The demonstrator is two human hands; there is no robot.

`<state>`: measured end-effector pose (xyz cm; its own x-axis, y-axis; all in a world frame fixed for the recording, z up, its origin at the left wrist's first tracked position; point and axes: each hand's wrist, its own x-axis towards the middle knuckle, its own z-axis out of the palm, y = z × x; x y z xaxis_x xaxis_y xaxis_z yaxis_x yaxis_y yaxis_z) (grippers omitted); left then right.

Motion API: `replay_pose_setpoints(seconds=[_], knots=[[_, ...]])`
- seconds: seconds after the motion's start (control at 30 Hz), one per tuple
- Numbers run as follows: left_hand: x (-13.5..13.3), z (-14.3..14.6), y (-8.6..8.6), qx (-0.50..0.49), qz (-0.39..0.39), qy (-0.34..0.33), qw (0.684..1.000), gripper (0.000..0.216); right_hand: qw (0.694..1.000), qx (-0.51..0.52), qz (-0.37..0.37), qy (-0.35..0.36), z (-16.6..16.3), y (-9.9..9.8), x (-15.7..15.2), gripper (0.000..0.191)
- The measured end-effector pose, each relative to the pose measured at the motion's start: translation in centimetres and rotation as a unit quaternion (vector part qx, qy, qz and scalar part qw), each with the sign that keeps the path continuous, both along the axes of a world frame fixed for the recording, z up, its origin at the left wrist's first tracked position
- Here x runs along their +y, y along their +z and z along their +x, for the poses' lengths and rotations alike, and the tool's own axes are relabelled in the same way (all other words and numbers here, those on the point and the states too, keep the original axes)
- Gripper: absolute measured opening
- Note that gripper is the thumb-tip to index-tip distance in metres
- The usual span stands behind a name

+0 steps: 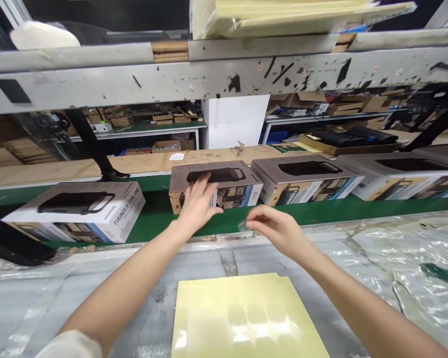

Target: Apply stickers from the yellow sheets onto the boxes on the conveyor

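My left hand [196,206], fingers spread, rests on the top front edge of a printed product box [239,196] lying on the green conveyor belt [153,219]. My right hand [274,226] is just in front of that box's right end, thumb and fingers pinched on a small clear sticker [242,226]. The sticker is apart from the box. Below both hands, a yellow sheet of round clear stickers [209,318] lies on the plastic-covered table [142,288]; light glares off it.
A white-ended box [93,211] sits to the left on the belt. Further boxes [306,179] stand in a row to the right. A scuffed metal beam [134,82] crosses above, bearing a stack of yellow sheets [283,20]. A dark upright [91,144] stands behind the belt.
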<state>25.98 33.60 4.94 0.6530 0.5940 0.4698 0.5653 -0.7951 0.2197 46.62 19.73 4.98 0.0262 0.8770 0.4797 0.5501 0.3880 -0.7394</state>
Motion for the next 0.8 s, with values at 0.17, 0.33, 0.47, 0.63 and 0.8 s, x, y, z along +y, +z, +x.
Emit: replay_pose_setpoints(seconds=[0.17,0.33,0.47,0.63,0.8], knots=[[6.1,3.3,-2.4,0.041,0.024,0.097,0.994,0.052,0.984,-0.138,0.11,-0.008,0.6,-1.5,10.0,0.015],[6.4,2.8,-4.4,0.006,0.062,0.102,0.993,0.046,0.971,-0.208,0.115,0.016,0.7,-2.7,14.7,0.025],[6.5,2.8,-4.5,-0.007,0.065,0.105,0.992,0.045,0.962,-0.238,0.129,0.033,0.0,-3.3,16.3,0.03],[6.7,2.5,-4.5,-0.008,0.072,0.113,0.991,0.041,0.953,-0.267,0.141,0.02,0.1,-4.1,17.0,0.033],[6.9,2.1,-4.8,-0.018,0.087,0.108,0.99,0.041,0.932,-0.338,0.12,-0.058,1.7,-4.8,15.2,0.055]])
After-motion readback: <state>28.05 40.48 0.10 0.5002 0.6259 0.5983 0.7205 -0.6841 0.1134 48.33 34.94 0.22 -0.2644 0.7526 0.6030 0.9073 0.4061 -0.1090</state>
